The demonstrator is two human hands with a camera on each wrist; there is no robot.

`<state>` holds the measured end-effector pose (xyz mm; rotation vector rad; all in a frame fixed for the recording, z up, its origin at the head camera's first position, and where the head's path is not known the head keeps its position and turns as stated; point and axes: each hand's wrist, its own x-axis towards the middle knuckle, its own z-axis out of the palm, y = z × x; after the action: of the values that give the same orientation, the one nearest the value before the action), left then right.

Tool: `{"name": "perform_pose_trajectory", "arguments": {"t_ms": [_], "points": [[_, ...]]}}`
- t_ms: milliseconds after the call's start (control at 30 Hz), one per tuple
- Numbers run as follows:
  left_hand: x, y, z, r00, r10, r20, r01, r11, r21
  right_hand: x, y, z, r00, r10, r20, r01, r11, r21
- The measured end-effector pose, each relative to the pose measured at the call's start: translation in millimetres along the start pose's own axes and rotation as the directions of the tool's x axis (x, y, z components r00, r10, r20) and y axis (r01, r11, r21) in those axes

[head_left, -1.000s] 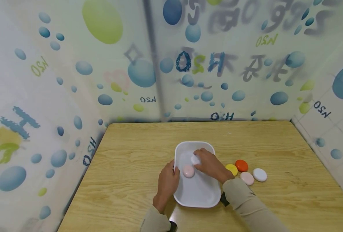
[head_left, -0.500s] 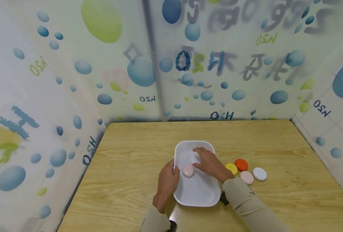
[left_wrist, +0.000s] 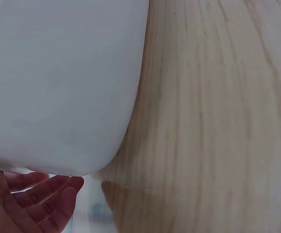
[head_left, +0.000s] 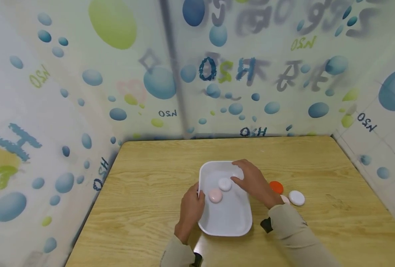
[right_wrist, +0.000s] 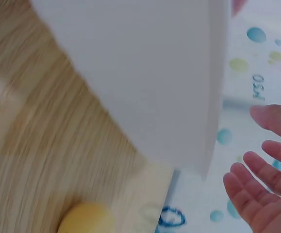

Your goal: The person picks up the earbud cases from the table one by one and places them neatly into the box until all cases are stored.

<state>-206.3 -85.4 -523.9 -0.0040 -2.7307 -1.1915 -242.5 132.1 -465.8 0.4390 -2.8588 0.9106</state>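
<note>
A white rectangular tray point(head_left: 229, 222) with rounded corners sits in the middle of the table. My left hand point(head_left: 192, 205) grips its left wall, thumb over the rim and fingers on the outer side. Inside, a glossy white disc point(head_left: 225, 184) lies beside a pale pink disc point(head_left: 215, 195). My right hand point(head_left: 253, 181) is over the tray's far right rim, fingers spread and holding nothing. In the right wrist view its fingers point(right_wrist: 256, 179) are apart from the tray wall.
Right of the tray lie a red disc point(head_left: 276, 187), another white disc point(head_left: 296, 198) and a pink disc point(head_left: 285, 199) partly behind my right wrist. A yellow disc point(right_wrist: 88, 221) shows in the right wrist view. Patterned walls stand around the wooden table point(head_left: 144, 185).
My right hand has let go of the white disc inside the tray and moved right, out to the rim. The left hand keeps its grip on the tray.
</note>
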Motion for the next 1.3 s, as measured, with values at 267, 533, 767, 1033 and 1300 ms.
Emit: {"name": "perform_pose_trajectory", "arguments": {"t_ms": [267,533,767,1033,1300], "points": [[0.6,0.7,0.4,1.0,-0.013,0.014,0.013,1.0,-0.001,-20.0,33.6,-26.0,0.998,0.064,-0.014,-0.064,0.998,0.016],[0.7,-0.5,-0.1,1.0,-0.009,0.012,0.009,1.0,-0.018,-42.4,69.6,-36.7,0.987,0.16,0.006,-0.16,0.987,-0.011],[1.2,-2.2,3.5,1.0,0.01,-0.009,-0.01,1.0,-0.02,-59.5,90.9,-39.7,0.978,0.207,0.017,-0.207,0.978,-0.014],[0.9,-0.5,2.5,1.0,0.011,-0.004,-0.011,0.999,-0.037,-64.2,100.9,-38.7,0.966,0.257,0.043,-0.255,0.966,-0.037],[1.1,-0.4,3.5,1.0,0.011,0.002,-0.011,1.0,-0.023,-64.8,105.6,-36.4,0.96,0.27,0.078,-0.267,0.963,-0.047]]}}
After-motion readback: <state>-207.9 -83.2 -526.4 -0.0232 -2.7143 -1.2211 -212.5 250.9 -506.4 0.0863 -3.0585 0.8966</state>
